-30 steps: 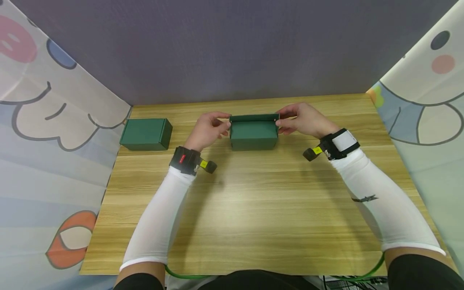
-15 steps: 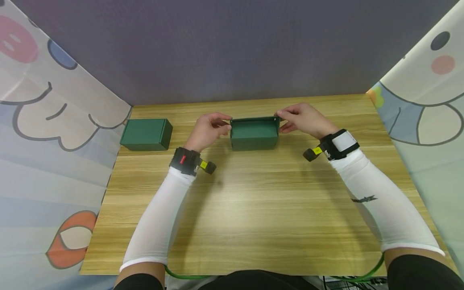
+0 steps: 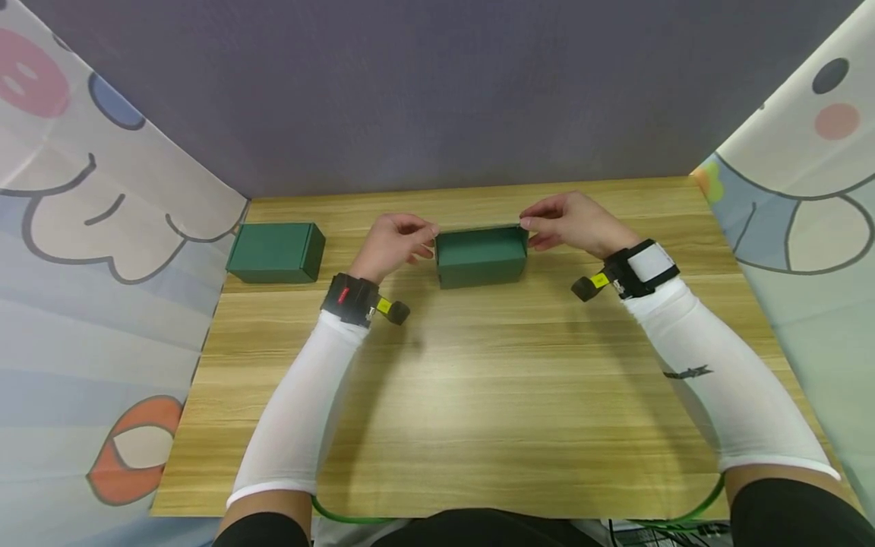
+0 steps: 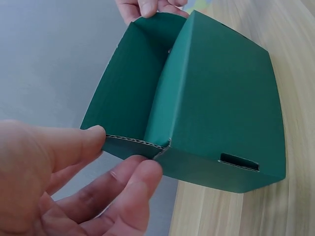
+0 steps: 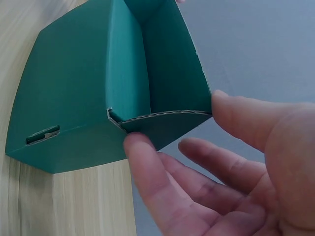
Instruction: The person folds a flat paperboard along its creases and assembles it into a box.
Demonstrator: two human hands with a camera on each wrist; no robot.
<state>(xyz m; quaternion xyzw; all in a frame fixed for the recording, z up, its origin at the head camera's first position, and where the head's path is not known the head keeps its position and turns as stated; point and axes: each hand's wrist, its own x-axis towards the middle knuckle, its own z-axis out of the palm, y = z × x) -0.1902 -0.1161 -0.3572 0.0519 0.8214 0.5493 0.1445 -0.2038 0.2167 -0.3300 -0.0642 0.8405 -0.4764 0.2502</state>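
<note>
A green cardboard box [image 3: 481,267] stands on the table between the hands, its lid partly raised. The left hand [image 3: 393,247] is at the box's left end. In the left wrist view its thumb touches a corner of the lid flap [image 4: 125,83], and its curled fingers touch the side tab [image 4: 132,147]. At the other end, the right hand [image 3: 570,226] holds the matching corner: in the right wrist view the thumb lies at the flap's edge, and the fingertips [image 5: 138,142] touch the tab from below. The inside of the box is hidden.
Another green box [image 3: 273,253], its lid down, lies at the table's back left. A grey wall panel [image 3: 465,99] rises behind the wooden table [image 3: 478,395]. Printed cloth hangs at both sides, and a green cable [image 3: 349,520] runs along the front edge.
The raised lid flap has tipped toward the person, and its rear strip shows less. Both hands have shifted slightly at the flap's corners, and the box has moved a little nearer. The other box stays put.
</note>
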